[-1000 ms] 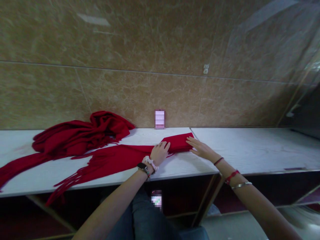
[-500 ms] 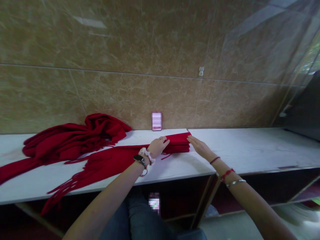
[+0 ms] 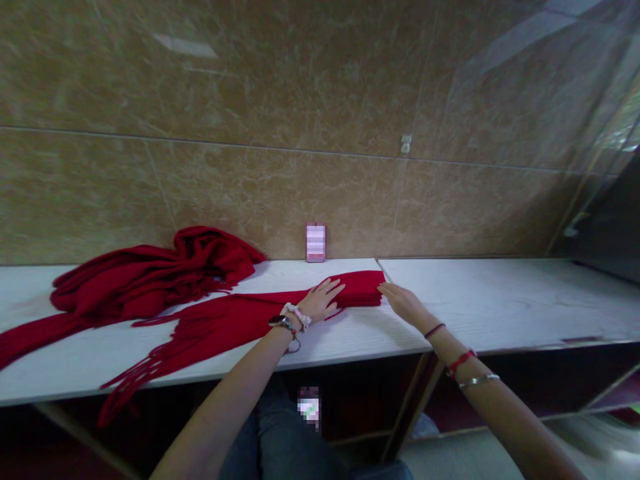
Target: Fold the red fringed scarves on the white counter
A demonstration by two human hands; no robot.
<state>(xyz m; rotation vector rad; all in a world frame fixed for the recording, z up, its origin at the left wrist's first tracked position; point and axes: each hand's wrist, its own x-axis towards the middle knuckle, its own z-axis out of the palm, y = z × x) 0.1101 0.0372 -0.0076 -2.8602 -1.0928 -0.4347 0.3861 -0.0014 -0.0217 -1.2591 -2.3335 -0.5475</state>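
A red fringed scarf (image 3: 225, 323) lies along the white counter, its right part folded into a thick layered stack (image 3: 360, 288). My left hand (image 3: 324, 301) rests flat on the left side of the stack, fingers spread and pressing the cloth. At the stack's right end, my right hand (image 3: 404, 303) touches the folded edge with outstretched fingertips; its fingers lie close together. The tassels at the scarf's left end hang over the counter's front edge. Behind and to the left sits a rumpled heap of red cloth (image 3: 150, 273), also fringed.
The white counter (image 3: 475, 300) runs along a brown marbled wall (image 3: 250, 173). A phone (image 3: 316, 243) leans upright against that wall behind the stack. Dark open shelves (image 3: 520, 373) lie under the counter, and a dark box-like object (image 3: 610, 227) stands at far right.
My left hand has flattened and its fingers have spread over the stack. My right hand has lowered slightly along the stack's right edge. The stack's top layer looks flatter and more even.
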